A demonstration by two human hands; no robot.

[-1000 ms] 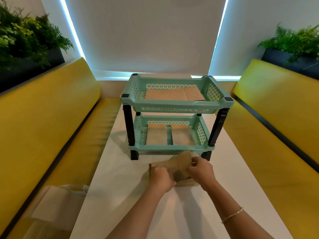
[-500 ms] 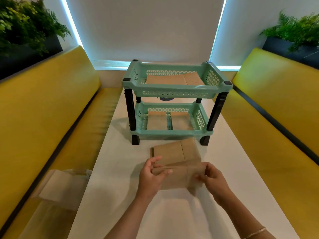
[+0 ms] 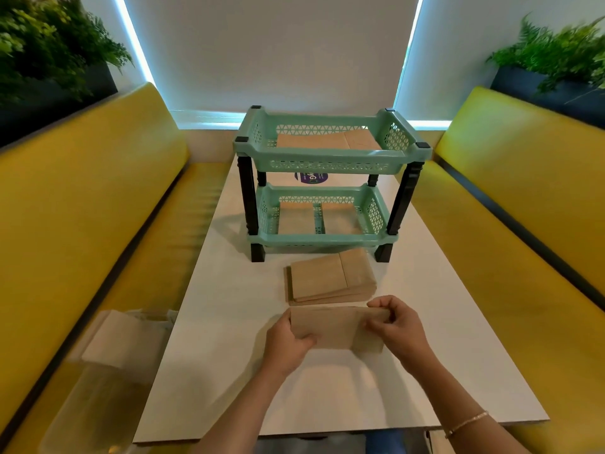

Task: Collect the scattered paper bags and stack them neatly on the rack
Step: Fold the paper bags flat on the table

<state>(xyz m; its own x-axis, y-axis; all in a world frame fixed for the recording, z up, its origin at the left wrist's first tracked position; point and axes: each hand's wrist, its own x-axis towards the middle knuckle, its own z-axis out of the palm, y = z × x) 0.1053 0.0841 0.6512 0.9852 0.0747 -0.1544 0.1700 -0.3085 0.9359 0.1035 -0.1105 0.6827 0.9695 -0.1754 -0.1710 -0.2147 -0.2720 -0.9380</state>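
Observation:
A brown paper bag (image 3: 334, 327) is held flat just above the white table (image 3: 229, 371). My left hand (image 3: 288, 342) grips its left end and my right hand (image 3: 397, 326) pinches its right end. Behind it a small stack of brown paper bags (image 3: 327, 280) lies on the table in front of the mint-green two-tier rack (image 3: 327, 158). Paper bags lie in the rack's top tier (image 3: 314, 140) and in its bottom tier (image 3: 294, 219).
Yellow benches run along both sides, the left bench (image 3: 82, 208) and the right bench (image 3: 523, 208). A clear plastic bag with pale paper items (image 3: 124, 335) sits on the left bench seat. Planters stand behind both backrests. The table's front edge is near my forearms.
Both hands drew back from the stack near the rack, lifting one bag off it toward me. The bag now stretches flat between my two hands.

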